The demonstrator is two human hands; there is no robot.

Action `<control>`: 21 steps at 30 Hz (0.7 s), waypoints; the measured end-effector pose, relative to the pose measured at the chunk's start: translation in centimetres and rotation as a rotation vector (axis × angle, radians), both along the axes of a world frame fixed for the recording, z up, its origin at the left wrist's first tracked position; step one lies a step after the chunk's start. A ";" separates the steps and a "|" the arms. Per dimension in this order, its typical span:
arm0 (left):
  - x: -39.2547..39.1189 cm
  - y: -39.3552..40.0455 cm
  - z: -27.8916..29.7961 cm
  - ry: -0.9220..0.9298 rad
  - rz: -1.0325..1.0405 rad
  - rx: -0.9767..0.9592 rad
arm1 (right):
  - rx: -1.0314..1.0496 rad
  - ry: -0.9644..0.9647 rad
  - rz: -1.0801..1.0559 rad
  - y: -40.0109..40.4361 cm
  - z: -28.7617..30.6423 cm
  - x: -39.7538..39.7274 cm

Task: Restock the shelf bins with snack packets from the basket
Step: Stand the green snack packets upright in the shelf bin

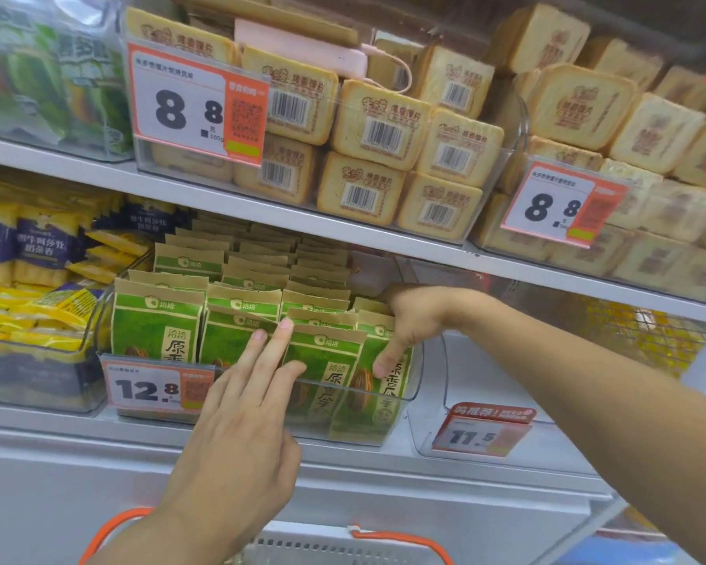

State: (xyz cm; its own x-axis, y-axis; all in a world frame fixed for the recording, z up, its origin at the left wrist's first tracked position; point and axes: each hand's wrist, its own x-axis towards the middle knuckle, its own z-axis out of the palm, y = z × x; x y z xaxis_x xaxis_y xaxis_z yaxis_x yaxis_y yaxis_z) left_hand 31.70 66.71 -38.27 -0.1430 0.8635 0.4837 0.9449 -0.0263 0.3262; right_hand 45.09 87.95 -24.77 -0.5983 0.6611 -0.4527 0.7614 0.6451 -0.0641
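Note:
Green and tan snack packets (158,324) stand in rows inside a clear shelf bin (414,373) on the lower shelf. My left hand (245,405) is flat against the front packets, fingers spread and pressing on them. My right hand (408,320) reaches into the bin's right side, thumb in front and fingers behind the rightmost front packet (392,381), gripping its top. The basket (343,548) shows only as a white rim with orange handles at the bottom edge.
A clear bin with an 11.5 price tag (481,434) stands to the right. Yellow and blue packets (37,254) fill the bin on the left. Beige toast packs (384,128) are stacked on the upper shelf behind 8.8 price tags.

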 end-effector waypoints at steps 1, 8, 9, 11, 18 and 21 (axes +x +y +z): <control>0.0 0.0 0.1 -0.001 0.004 0.001 | 0.025 0.079 0.027 -0.8 -0.1 0.5; 0.4 0.1 0.8 -0.005 0.036 0.041 | 0.380 0.363 0.191 -4.9 -0.7 4.1; 0.4 0.0 1.0 -0.011 0.038 0.059 | 0.428 0.390 0.202 -5.4 -0.7 4.5; 0.5 -0.2 1.5 -0.029 0.043 0.093 | 0.502 0.446 0.205 -6.5 -0.5 5.3; 1.1 -1.4 5.0 -0.233 -0.103 0.235 | 0.612 0.731 0.228 -11.7 4.4 9.2; 2.0 -2.3 7.1 -0.356 -0.246 0.246 | 0.482 0.859 0.243 -14.6 7.1 10.6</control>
State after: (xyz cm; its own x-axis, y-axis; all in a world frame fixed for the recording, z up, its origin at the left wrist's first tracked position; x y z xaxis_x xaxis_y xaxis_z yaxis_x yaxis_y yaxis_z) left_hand 33.74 64.40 -31.20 -0.1428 0.7588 0.6355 0.7321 -0.3511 0.5837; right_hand 55.66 73.37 -17.62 -0.7388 0.4766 0.4766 0.4247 0.8782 -0.2198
